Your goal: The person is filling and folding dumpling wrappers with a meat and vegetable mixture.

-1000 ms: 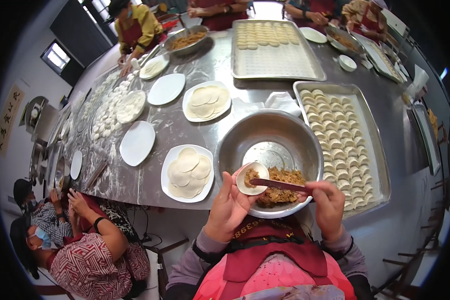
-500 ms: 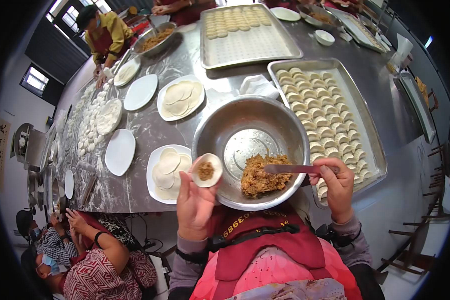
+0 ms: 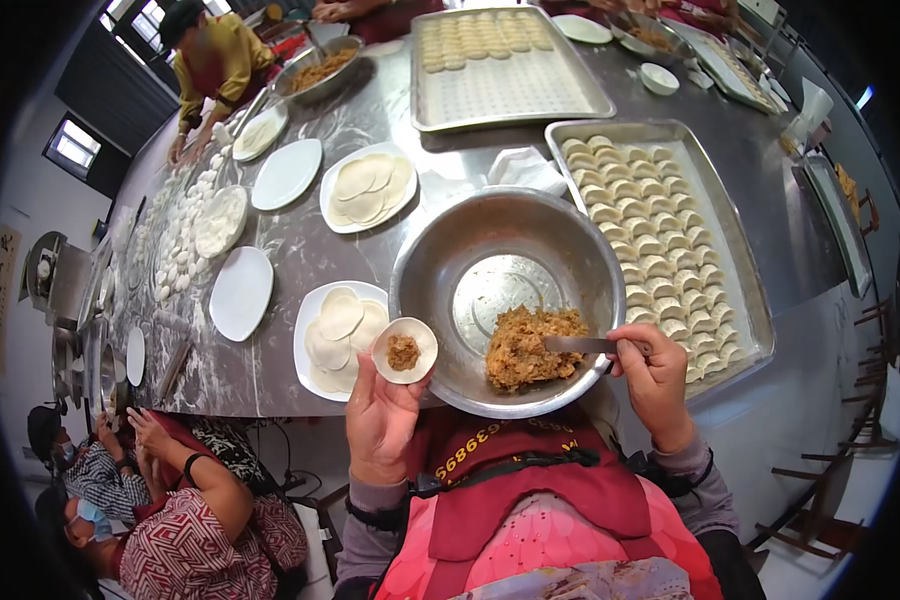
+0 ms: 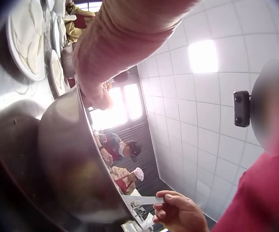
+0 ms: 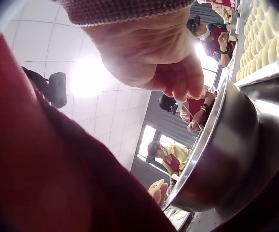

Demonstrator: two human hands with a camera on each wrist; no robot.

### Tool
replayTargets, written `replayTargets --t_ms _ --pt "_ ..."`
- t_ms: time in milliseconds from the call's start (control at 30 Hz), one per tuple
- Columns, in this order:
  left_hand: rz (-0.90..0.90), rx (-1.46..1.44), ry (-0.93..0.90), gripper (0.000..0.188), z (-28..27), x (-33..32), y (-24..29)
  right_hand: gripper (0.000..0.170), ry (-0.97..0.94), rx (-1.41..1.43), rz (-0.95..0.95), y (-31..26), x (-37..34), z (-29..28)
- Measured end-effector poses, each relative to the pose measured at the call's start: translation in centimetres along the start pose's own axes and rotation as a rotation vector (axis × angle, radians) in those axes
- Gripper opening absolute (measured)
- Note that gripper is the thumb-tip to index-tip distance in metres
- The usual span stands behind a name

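My left hand [image 3: 382, 425] holds a round dumpling wrapper [image 3: 426, 342] on its fingers, the thumb at the near-left edge. A small mound of brown filling [image 3: 403, 352] sits in the wrapper's middle. In my right hand [image 3: 656, 385] I grip a flat spatula [image 3: 582, 344], its blade tip at the heap of filling [image 3: 518, 350] in a steel bowl [image 3: 425, 260]. The wrapper is level, at the bowl's left rim. The left wrist view shows the right hand [image 4: 180, 212] pinching the spatula [image 4: 146, 199] over the rim; in the right wrist view the curled fingers [image 5: 180, 82] hide most of it.
Left of the bowl are plates of wrappers [image 3: 315, 380], [image 3: 390, 215] and a bare white plate [image 3: 241, 294]. A tray [image 3: 740, 290] of folded dumplings stands right, another tray [image 3: 510, 105] behind. Dough pieces [image 3: 175, 265] lie far left. Other people [image 3: 205, 60] work around the table.
The spatula has left the wrapper, and its tip has gone back to the filling in the bowl. My left hand has moved left with the filled wrapper, away from the right hand.
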State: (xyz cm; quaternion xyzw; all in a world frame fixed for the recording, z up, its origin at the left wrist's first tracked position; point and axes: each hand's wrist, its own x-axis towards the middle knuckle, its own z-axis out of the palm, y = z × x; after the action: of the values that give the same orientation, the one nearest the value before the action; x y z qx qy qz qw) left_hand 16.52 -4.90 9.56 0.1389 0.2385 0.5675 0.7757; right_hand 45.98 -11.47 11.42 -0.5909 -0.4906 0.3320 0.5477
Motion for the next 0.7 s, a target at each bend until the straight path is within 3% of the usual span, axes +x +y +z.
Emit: replayTargets --t_ms 167,467,600,700 --pt "0.001 0.044 0.018 0.052 -0.1 0.0 -0.1 0.013 -0.021 0.038 0.050 0.5 0.2 1.0" --pt "-0.020 0.074 0.008 0.049 0.1 -0.2 -0.5 0.016 0.027 0.374 0.240 1.5 0.6 0.1" --pt "-0.055 0.087 -0.018 0.047 1.2 -0.1 -0.7 0.017 0.039 0.546 0.215 1.5 0.7 -0.6" --pt "-0.100 0.118 -0.051 0.049 2.0 0.1 -1.5 0.017 0.039 0.489 0.128 0.3 0.8 -0.3"
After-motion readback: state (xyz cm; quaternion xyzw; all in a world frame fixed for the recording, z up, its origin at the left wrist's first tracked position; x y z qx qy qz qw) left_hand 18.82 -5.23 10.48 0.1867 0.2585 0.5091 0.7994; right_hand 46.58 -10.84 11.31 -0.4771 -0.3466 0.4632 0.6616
